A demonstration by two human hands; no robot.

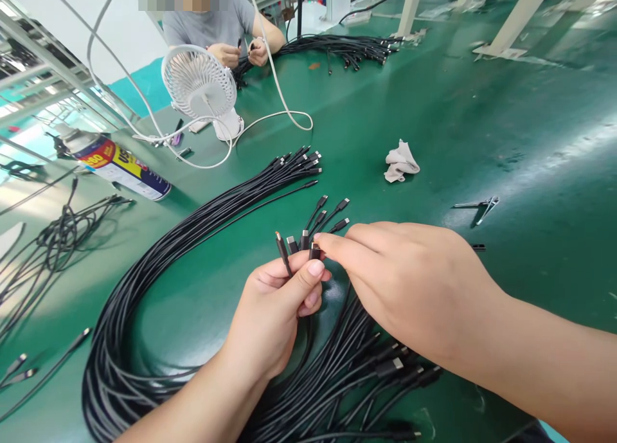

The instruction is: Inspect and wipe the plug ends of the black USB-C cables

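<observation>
My left hand [284, 301] is closed around several black USB cables [283, 253] just below their connectors. One connector [314, 251] stands upright between its thumb and fingers. At that connector's metal tip, the fingertips of my right hand [409, 276] are pinched together. What lies between them, if anything, is hidden. More cable ends [321, 218] stick out just behind my hands. A thick bundle of black cables [110, 340] curves round on the left and passes beneath my forearms, with loose connectors [390, 366] fanned out below my right wrist.
A small white fan [200, 86] and a spray can [120, 166] stand on the green table [457, 121]. There is a crumpled cloth [402, 161], metal nail clippers [482, 206] and tangled cables [62, 231]. Across the table, a person [212, 28] handles another cable bundle [337, 47].
</observation>
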